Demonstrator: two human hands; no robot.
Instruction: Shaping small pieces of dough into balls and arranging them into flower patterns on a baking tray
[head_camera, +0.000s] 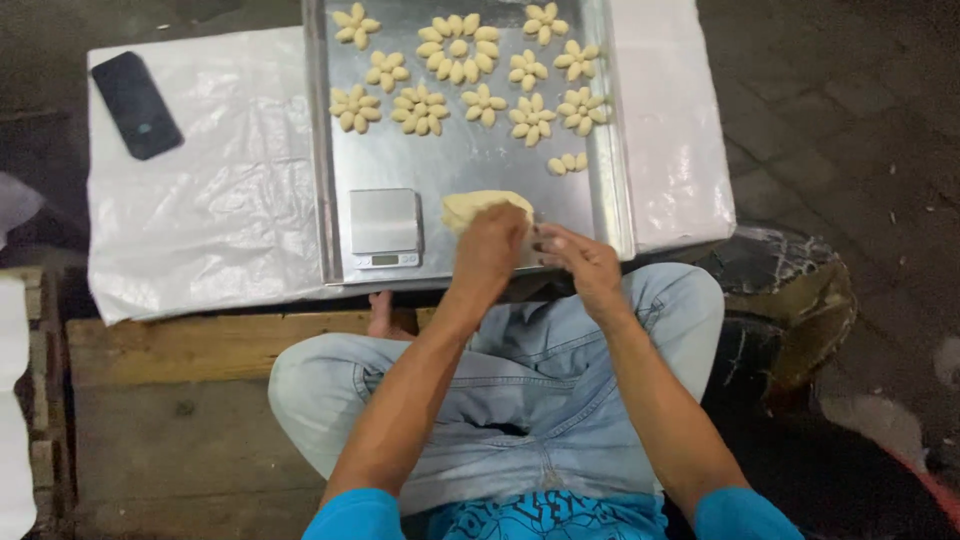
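Dough lump (480, 206) lies just far of both hands, long axis left-right; left hand (490, 252) pinches its near edge, right hand (580, 262) curled just beside, grip unclear.

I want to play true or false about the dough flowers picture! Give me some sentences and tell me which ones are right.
1. The flower shapes lie on a metal tray. True.
2. A small scale sits on the tray, left of the dough lump. True.
3. The phone lies on the tray. False: it lies on the white plastic sheet, left of the tray.
4. The left hand is on the dough lump. True.
5. The right hand holds the phone. False: it is by the dough, at the tray's near edge.
6. The person wears red trousers. False: they are light blue jeans.
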